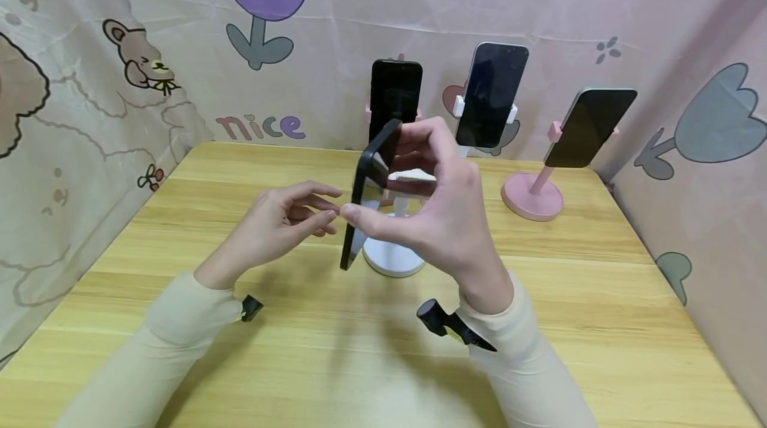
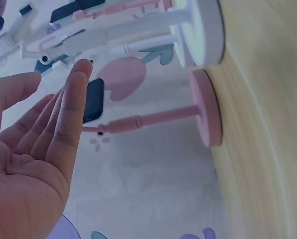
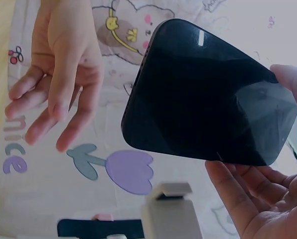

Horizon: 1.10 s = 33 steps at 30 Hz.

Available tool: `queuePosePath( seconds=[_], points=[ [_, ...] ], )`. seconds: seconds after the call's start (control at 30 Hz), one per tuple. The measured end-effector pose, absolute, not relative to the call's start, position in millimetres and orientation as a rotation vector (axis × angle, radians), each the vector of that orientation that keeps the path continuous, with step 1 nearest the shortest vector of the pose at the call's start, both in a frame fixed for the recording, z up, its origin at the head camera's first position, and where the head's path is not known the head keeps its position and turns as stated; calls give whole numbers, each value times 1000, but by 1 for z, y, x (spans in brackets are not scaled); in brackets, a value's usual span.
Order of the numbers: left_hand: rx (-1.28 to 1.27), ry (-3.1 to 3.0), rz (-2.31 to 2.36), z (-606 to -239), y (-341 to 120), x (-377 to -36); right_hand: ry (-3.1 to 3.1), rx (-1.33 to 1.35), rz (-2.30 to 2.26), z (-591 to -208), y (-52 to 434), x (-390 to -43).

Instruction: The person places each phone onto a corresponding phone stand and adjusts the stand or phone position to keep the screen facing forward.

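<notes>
Standing almost upright in the air above the table (image 1: pixel 180 215), a black phone (image 1: pixel 368 192) is pinched by the right hand (image 1: pixel 443 215), thumb on its near edge and fingers curled round the far edge. In the right wrist view the phone's dark glass face (image 3: pixel 208 99) fills the middle, with the right hand's fingers (image 3: pixel 238 194) below it and at its right corner.

The left hand (image 1: pixel 281 221) hangs just left of the phone, fingers relaxed and loosely spread, fingertips near the right thumb and holding nothing; whether they touch the phone cannot be told. The left wrist view shows its palm open with fingers (image 2: pixel 71 109) straight.

Right behind the phone stands a white stand (image 1: pixel 392 255) with a round base, its clamp (image 1: pixel 413 178) just beyond the right hand's fingers. Further back, three more phones sit in holders: a black one (image 1: pixel 395 92), a second (image 1: pixel 494 92) in a white clamp, and a third (image 1: pixel 590 125) tilted on a pink stand (image 1: pixel 532 195). A printed cloth (image 1: pixel 120 82) with bears and tulips surrounds the table.
</notes>
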<state>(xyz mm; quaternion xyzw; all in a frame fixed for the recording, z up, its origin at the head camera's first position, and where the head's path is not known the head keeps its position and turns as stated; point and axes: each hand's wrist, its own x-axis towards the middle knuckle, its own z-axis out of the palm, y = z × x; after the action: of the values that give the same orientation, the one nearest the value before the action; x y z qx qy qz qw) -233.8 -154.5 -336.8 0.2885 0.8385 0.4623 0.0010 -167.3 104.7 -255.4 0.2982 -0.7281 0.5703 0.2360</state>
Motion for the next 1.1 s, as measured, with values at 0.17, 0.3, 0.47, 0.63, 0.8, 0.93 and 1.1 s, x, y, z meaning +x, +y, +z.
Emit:
queuePosePath(
  seconds=[0.17, 0.3, 0.47, 0.63, 0.8, 0.93, 1.1],
  points=[
    [951, 2622, 1514, -331, -144, -228, -1948, 776, 1560, -251, 116, -169],
    [992, 2602, 1553, -327, -136, -226, -1922, 728, 1592, -249, 122, -171],
    [1071, 2596, 1581, -324, -125, -225, -1885, 695, 1630, -248, 130, -173],
    [1145, 2591, 1634, -321, -114, -224, -1850, 669, 1644, -248, 136, -176],
    [1225, 2564, 1701, -319, -103, -224, -1828, 628, 1640, -248, 142, -178],
    [1244, 2540, 1753, -317, -96, -223, -1812, 607, 1646, -246, 145, -180],
    [1241, 2517, 1790, -315, -89, -222, -1781, 601, 1683, -244, 149, -179]
  ],
)
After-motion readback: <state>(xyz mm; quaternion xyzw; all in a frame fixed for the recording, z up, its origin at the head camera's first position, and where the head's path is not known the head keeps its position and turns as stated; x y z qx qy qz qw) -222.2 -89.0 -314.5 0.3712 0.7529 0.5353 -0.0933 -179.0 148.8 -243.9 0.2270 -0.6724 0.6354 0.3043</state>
